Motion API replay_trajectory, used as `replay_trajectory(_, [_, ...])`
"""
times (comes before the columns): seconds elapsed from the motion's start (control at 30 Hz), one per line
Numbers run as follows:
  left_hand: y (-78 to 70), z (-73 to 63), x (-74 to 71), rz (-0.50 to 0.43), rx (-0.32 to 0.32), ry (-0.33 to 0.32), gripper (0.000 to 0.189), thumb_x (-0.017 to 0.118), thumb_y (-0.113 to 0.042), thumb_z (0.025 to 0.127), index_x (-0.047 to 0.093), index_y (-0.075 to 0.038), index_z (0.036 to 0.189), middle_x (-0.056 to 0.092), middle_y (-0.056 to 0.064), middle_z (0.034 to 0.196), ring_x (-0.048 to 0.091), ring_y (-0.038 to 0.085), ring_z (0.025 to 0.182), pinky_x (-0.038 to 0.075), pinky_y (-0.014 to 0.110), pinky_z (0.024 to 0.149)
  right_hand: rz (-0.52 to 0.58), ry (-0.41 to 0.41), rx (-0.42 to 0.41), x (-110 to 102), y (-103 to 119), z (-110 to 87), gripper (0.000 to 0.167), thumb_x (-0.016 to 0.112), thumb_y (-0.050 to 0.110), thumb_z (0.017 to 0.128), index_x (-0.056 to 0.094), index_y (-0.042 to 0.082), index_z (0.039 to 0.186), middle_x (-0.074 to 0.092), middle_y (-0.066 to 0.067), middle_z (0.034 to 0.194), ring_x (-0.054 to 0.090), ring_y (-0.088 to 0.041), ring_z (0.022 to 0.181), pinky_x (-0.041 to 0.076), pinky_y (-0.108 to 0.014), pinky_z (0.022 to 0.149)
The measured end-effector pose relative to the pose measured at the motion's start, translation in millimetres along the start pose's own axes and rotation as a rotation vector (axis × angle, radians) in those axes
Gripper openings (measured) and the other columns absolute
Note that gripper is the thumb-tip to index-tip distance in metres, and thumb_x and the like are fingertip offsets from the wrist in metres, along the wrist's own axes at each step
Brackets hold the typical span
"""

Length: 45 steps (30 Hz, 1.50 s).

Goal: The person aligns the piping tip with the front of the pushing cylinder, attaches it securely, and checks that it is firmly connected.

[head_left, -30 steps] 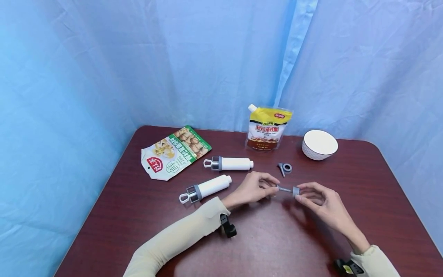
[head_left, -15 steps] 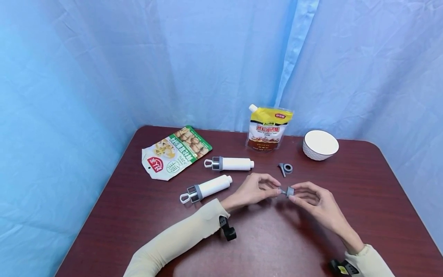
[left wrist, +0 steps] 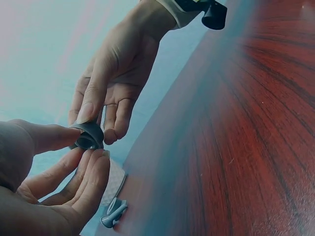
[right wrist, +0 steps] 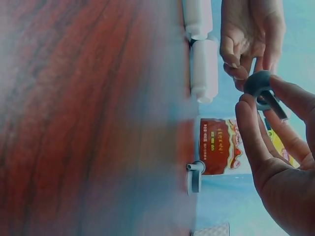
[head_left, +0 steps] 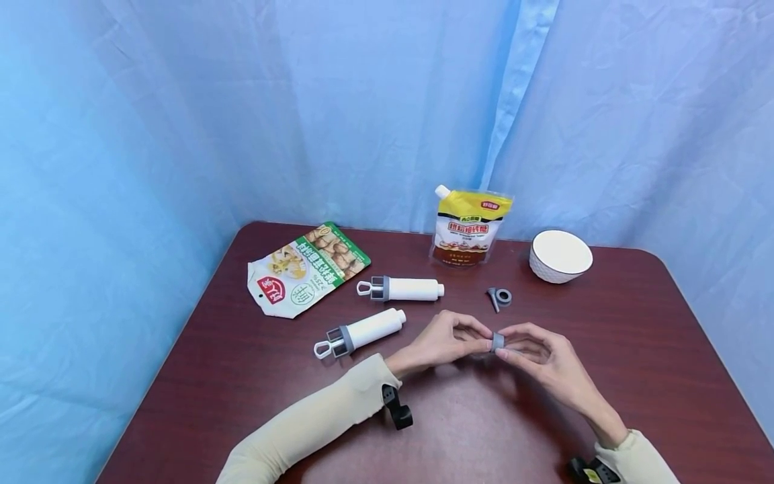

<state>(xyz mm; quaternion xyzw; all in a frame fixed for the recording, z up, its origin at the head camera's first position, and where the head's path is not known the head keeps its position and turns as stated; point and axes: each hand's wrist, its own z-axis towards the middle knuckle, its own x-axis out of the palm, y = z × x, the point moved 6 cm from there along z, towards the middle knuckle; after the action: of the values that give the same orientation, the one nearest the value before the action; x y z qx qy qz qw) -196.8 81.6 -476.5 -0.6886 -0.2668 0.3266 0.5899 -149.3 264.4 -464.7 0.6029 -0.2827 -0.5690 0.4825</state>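
Head view: left hand (head_left: 443, 341) and right hand (head_left: 551, 366) both pinch a gray nozzle cap (head_left: 498, 342), on the near side of the loose gray fittings (head_left: 494, 297). Shared grip steadies so small a piece, I'd judge.

Left wrist: hollow end (left wrist: 87, 141) faces the left hand.

Right wrist: spout (right wrist: 275, 106) points rightward, presumably kept unpinched.

- At the grip: the left hand (head_left: 446, 341) and right hand (head_left: 547, 363) pinch 1 small grey cylindrical piece (head_left: 498, 342).
- Just beyond it: 1 grey ring (head_left: 504, 302) and 1 grey tapered nozzle (head_left: 494, 302), close together.
- Left of it: 2 white cylindrical grey-collared syringes (head_left: 375, 327) (head_left: 414, 290).
- Farther beyond, slightly left: 1 upright yellow, white and brown spouted pouch (head_left: 465, 228).
- Beyond, right: 1 white round dark-rimmed bowl (head_left: 551, 271).
- Well left: 1 flat green-and-white packet (head_left: 308, 270).
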Motion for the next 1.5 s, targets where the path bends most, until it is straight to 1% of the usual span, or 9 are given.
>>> replay_trajectory(0.17, [-0.4, -0.6, -2.0, 0.026, -0.003, -0.006, 0.024, 0.078, -0.025, 0.095, 0.079, -0.012, 0.115, 0.081, 0.002, 0.106, 0.077, 0.010, 0.091, 0.056, 0.018, 0.071, -0.013, 0.010, 0.026, -1.9, 0.0, 0.8, 0.028, 0.076, 0.013, 0.096, 0.070, 0.011, 0.123, 0.073, -0.009, 0.119, 0.077, -0.009, 0.103, 0.061, -0.024, 0.087])
replay_trajectory(0.3, [1.1, -1.9, -3.4, 0.017, -0.008, -0.014, 0.024, 0.079, -0.024, 0.094, 0.080, -0.013, 0.115, 0.081, 0.000, 0.107, 0.073, 0.001, 0.090, 0.056, 0.018, 0.073, -0.016, 0.022, 0.042, -1.0, -1.6, 1.3, 0.028, 0.076, 0.015, 0.096, 0.070, 0.011, 0.123, 0.073, -0.010, 0.121, 0.077, -0.008, 0.104, 0.061, -0.024, 0.088])
replay_trajectory(0.5, [2.9, -1.7, -4.0, -0.051, 0.006, -0.030, 0.023, 0.080, -0.020, 0.092, 0.080, -0.009, 0.113, 0.082, 0.006, 0.104, 0.073, -0.002, 0.086, 0.055, 0.017, 0.072, -0.008, 0.024, 0.035, 0.8, -1.6, 3.8, 0.028, 0.077, 0.013, 0.095, 0.071, 0.010, 0.122, 0.074, -0.012, 0.119, 0.077, -0.008, 0.102, 0.061, -0.024, 0.086])
replay_trajectory(0.73, [1.9, -2.4, -6.0, -0.047, 0.007, -0.043, 0.021, 0.080, -0.019, 0.092, 0.080, -0.010, 0.111, 0.082, 0.006, 0.103, 0.072, -0.001, 0.083, 0.057, 0.017, 0.076, -0.011, 0.021, 0.031, 2.3, -1.0, 6.9, 0.028, 0.077, 0.013, 0.095, 0.071, 0.008, 0.121, 0.074, -0.012, 0.117, 0.076, -0.007, 0.102, 0.060, -0.022, 0.086])
replay_trajectory(0.93, [-1.7, -3.9, -11.5, 0.008, 0.036, -0.044, 0.023, 0.081, -0.020, 0.092, 0.078, -0.011, 0.113, 0.081, 0.003, 0.104, 0.074, 0.003, 0.086, 0.057, 0.018, 0.081, -0.014, 0.014, 0.024, 2.8, 0.3, 10.1, 0.027, 0.077, 0.014, 0.095, 0.071, 0.008, 0.121, 0.075, -0.012, 0.116, 0.077, -0.007, 0.101, 0.061, -0.022, 0.087])
replay_trajectory(1.17, [-8.1, -14.3, -25.4, 0.066, 0.076, -0.055, 0.027, 0.081, -0.019, 0.092, 0.076, -0.007, 0.116, 0.079, 0.012, 0.110, 0.075, 0.009, 0.089, 0.058, 0.019, 0.079, -0.029, 0.017, 0.046, 2.3, -1.4, 12.2, 0.026, 0.075, 0.018, 0.097, 0.071, 0.011, 0.121, 0.074, -0.010, 0.117, 0.077, -0.009, 0.099, 0.060, -0.021, 0.087])
replay_trajectory(1.3, [-10.6, -22.9, -36.5, 0.130, 0.095, -0.067, 0.030, 0.080, -0.018, 0.093, 0.075, -0.007, 0.120, 0.078, 0.015, 0.113, 0.074, 0.010, 0.089, 0.059, 0.020, 0.080, -0.037, 0.022, 0.067, 3.4, -2.3, 12.8, 0.027, 0.075, 0.022, 0.097, 0.071, 0.013, 0.123, 0.074, -0.008, 0.116, 0.076, -0.009, 0.098, 0.060, -0.021, 0.087])
replay_trajectory(1.4, [-12.8, -29.2, -47.0, 0.198, 0.116, -0.103, 0.030, 0.081, -0.017, 0.092, 0.074, -0.009, 0.121, 0.078, 0.012, 0.112, 0.074, 0.014, 0.091, 0.059, 0.021, 0.080, -0.048, 0.025, 0.066, 4.6, -2.0, 12.0, 0.028, 0.075, 0.022, 0.098, 0.070, 0.012, 0.124, 0.074, -0.009, 0.114, 0.076, -0.009, 0.097, 0.059, -0.020, 0.087])
replay_trajectory(1.5, [-17.3, -35.7, -58.5, 0.299, 0.158, -0.148, 0.033, 0.082, -0.018, 0.092, 0.073, -0.009, 0.122, 0.077, 0.010, 0.113, 0.073, 0.018, 0.095, 0.060, 0.022, 0.079, -0.054, 0.023, 0.055, 4.6, -1.3, 11.0, 0.028, 0.075, 0.019, 0.097, 0.069, 0.010, 0.123, 0.074, -0.010, 0.113, 0.076, -0.009, 0.098, 0.059, -0.019, 0.087])
